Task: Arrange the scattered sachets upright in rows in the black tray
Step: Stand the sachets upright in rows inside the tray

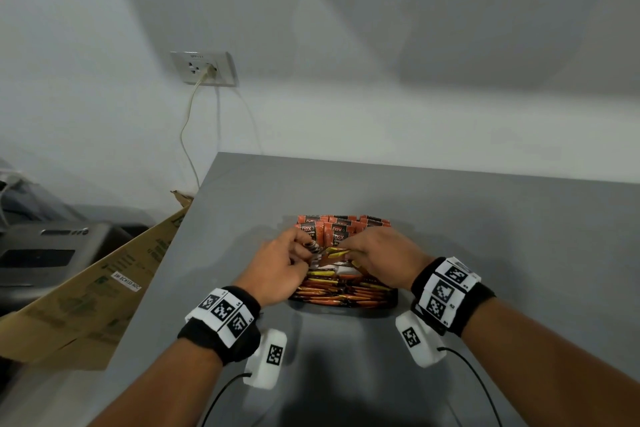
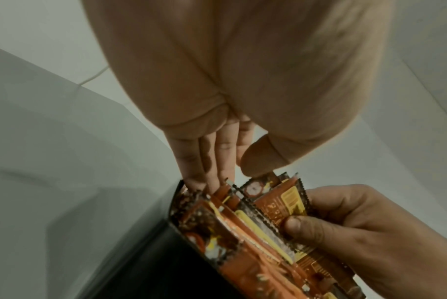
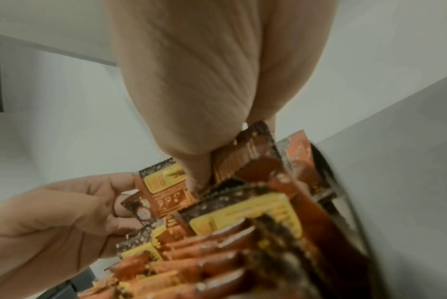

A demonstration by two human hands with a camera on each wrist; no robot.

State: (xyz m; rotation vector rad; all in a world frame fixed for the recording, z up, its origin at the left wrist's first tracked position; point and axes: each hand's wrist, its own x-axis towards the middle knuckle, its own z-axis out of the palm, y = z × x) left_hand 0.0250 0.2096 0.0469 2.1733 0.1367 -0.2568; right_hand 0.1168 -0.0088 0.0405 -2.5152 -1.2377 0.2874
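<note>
A black tray (image 1: 346, 309) sits on the grey table (image 1: 485, 218), packed with rows of orange sachets (image 1: 343, 295); more stand upright at its far end (image 1: 341, 229). Both hands meet over the tray's middle. My left hand (image 1: 306, 253) pinches the top of a dark sachet (image 2: 255, 188) between thumb and fingers, the other fingers reaching down among the packed ones. My right hand (image 1: 349, 251) pinches an orange sachet with a yellow label (image 2: 289, 204), also seen in the right wrist view (image 3: 166, 188). The hands hide the tray's middle rows.
A flattened cardboard box (image 1: 86, 305) leans at the table's left edge, with a grey machine (image 1: 41, 253) beyond it. A wall socket (image 1: 204, 69) with a plugged cable is behind. White camera modules (image 1: 270, 357) and cables hang under both wrists.
</note>
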